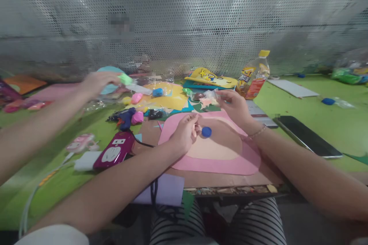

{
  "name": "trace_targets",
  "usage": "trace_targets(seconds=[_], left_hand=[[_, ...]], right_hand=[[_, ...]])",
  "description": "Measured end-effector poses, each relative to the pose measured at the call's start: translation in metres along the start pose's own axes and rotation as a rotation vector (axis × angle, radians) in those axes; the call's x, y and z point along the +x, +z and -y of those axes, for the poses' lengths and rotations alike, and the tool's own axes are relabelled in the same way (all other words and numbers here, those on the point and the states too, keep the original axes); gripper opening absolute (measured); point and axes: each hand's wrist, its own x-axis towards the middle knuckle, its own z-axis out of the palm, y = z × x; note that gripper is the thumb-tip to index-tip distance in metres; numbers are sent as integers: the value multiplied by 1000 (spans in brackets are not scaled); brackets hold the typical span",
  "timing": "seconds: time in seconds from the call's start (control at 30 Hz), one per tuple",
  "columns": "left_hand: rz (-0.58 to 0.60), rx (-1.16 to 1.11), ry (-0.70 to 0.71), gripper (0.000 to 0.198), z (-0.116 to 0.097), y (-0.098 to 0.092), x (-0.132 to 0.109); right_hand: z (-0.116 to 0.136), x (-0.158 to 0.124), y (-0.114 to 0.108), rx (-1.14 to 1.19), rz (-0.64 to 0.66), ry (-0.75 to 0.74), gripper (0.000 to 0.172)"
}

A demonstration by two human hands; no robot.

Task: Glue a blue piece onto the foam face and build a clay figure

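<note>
My left hand (186, 133) is closed with fingertips pinched together above a pink and cream cut-out sheet (184, 164); what it pinches, if anything, is too small to make out. Beside its fingers a round blue piece (206, 132), like modelling clay, lies on the cream part. Beyond the sheet, my right hand (235, 108) has its fingertips on a small clear plastic bag (211, 96) with a pale lump by it. Several wrapped clay lumps lie around there, including a green one (187, 92) and a blue one (157, 92).
From the left, another person's hand (100, 81) holds a light green lump (124, 79). A purple power bank (114, 150) with cables lies left, a black phone (309, 136) right. Behind stand a drink bottle (254, 76) and a yellow decorated piece (211, 79), before a perforated metal wall (184, 15).
</note>
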Motion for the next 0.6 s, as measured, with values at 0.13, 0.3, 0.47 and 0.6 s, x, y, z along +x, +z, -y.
trace_targets(seconds=[0.13,0.3,0.47,0.6], left_hand=[[-66,33,69,34,-1,-3,4],[-6,74,132,34,-3,-4,5],[-37,156,179,33,-4,-4,3],[-60,199,195,33,-5,-4,3]], right_hand=[[18,-12,3,224,161,112,23],[27,-20,9,348,238,88,29],[28,-18,9,402,210,140,30],[30,-18,8,373,194,186,24]])
